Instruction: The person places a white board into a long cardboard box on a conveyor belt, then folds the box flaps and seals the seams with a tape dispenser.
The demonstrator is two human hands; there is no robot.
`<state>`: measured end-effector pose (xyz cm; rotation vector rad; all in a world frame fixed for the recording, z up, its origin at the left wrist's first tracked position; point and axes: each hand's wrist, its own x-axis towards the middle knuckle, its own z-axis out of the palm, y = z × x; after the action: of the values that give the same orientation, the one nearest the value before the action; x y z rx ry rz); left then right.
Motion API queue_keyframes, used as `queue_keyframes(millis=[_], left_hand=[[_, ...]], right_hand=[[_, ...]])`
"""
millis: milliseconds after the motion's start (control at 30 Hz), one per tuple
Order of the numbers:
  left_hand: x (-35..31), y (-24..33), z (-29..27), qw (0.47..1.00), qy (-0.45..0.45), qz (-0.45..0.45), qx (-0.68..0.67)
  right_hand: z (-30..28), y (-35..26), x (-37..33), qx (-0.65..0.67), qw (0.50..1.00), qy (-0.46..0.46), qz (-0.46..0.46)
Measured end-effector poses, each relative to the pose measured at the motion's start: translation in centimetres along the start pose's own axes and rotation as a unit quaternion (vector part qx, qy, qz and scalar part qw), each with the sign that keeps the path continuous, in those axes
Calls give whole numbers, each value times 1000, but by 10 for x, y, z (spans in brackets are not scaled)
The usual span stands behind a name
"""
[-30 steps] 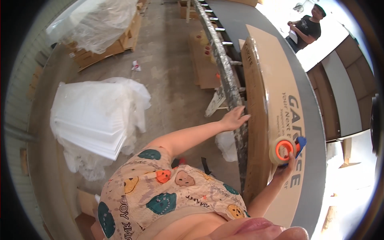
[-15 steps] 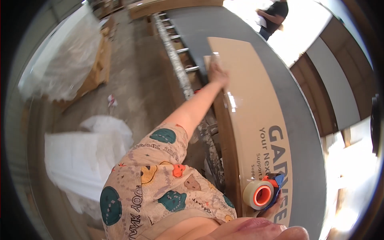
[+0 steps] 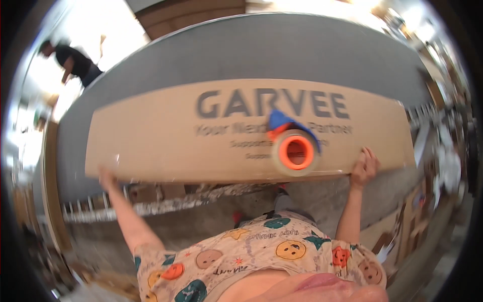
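A long, flat brown cardboard box point(image 3: 151, 133) with dark print lies crosswise in front of me. My left hand point(image 3: 106, 177), smeared by motion, is at its near edge by the left end, apparently gripping it. Toward the right end, my right hand point(image 3: 365, 168) is closed around the near edge, fingers over the top face. A tape dispenser point(image 3: 297, 153) with a blue and orange body and a roll of tape rests on the box, right of centre, touched by neither hand. Shiny clear tape shows near the box's left end.
Beneath the box spreads a wide grey work surface point(image 3: 251, 50), with a roller frame point(image 3: 166, 205) along its near side. A person point(image 3: 75, 63) in dark clothes stands beyond it at the far left. Brown boards point(image 3: 191, 17) stand at the back.
My view has swung round to face the box broadside. My right hand has let go of the tape dispenser and taken the box's near edge. My left hand has left the taped end flap.
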<state>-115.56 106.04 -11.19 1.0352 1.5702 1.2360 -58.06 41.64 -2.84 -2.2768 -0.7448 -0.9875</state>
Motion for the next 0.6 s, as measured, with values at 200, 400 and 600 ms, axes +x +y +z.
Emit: queue_keyframes(millis=[200, 400, 600], left_hand=[[-100, 15, 29, 998, -8, -56, 41], [-102, 10, -80, 996, 67, -64, -13], [-204, 7, -86, 994, 85, 15, 73]], right_hand=[[-17, 7, 13, 11, 1000, -10, 23], [-15, 17, 34, 83, 996, -40, 17], [34, 61, 52, 141, 987, -78, -10]])
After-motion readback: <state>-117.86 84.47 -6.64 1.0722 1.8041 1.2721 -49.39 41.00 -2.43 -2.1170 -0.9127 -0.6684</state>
